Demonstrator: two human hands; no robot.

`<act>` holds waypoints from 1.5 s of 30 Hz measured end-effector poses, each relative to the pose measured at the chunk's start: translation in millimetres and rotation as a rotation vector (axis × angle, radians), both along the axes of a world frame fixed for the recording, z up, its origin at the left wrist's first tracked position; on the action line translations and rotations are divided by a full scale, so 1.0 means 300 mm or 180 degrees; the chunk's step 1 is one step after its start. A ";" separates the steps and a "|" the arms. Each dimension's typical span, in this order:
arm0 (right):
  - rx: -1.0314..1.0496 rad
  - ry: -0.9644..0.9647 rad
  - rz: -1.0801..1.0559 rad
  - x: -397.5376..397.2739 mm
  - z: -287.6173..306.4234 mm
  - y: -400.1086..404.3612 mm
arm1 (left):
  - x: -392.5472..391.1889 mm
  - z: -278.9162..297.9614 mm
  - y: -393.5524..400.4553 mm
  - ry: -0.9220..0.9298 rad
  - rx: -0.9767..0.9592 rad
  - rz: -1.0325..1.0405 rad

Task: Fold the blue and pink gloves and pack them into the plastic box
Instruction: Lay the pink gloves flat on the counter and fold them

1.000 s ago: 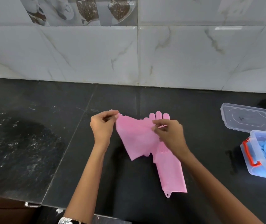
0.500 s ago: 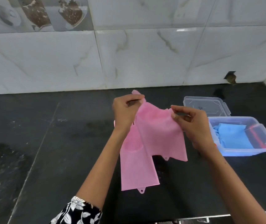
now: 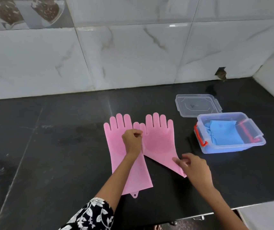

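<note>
Two pink gloves [image 3: 157, 138] spread flat, side by side on the black counter [image 3: 49, 155], fingers toward the tiled wall [image 3: 133, 55]; cuff of the right-hand glove angled toward the counter edge; left hand [image 3: 133, 141] curled over the inner edges where the two meet, fingers closed together, apparently pinching there; right hand [image 3: 195, 166] at the angled cuff, fingertips drawn together on its edge; blue gloves [image 3: 222, 135] folded inside the clear plastic box [image 3: 232, 147] to the right, apart from the pink pair; lid [image 3: 197, 105] lying flat just behind the box.
</note>
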State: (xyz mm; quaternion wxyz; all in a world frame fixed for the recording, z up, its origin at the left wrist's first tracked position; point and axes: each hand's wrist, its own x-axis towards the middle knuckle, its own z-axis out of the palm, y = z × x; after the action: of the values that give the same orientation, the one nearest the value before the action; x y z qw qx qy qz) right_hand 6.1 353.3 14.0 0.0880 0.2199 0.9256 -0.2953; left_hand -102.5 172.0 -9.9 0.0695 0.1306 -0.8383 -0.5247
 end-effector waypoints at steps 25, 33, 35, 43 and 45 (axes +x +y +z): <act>0.0384 -0.0036 -0.0066 0.050 -0.037 0.050 | -0.066 -0.036 0.044 0.0475 -0.2847 -0.2771; -0.0019 0.0447 -0.0202 -0.175 -0.084 0.008 | -0.079 -0.088 0.069 -0.0055 -0.3126 -0.3097; -0.0033 0.0511 -0.0202 -0.194 -0.103 0.010 | -0.082 -0.091 0.077 -0.0071 -0.3156 -0.3084; -0.0121 0.0763 -0.0388 -0.224 -0.123 0.029 | -0.113 -0.090 0.106 -0.0076 -0.3164 -0.3050; -0.0135 0.0773 -0.0405 -0.226 -0.123 0.029 | -0.117 -0.093 0.109 -0.0084 -0.3144 -0.3040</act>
State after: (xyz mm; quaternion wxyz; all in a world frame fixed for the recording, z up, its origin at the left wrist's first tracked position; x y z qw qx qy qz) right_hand -61.6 362.1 -23.0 -0.0389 0.2389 0.9072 -0.3442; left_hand -137.6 204.7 -37.7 -0.1283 -0.2939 -0.9457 -0.0525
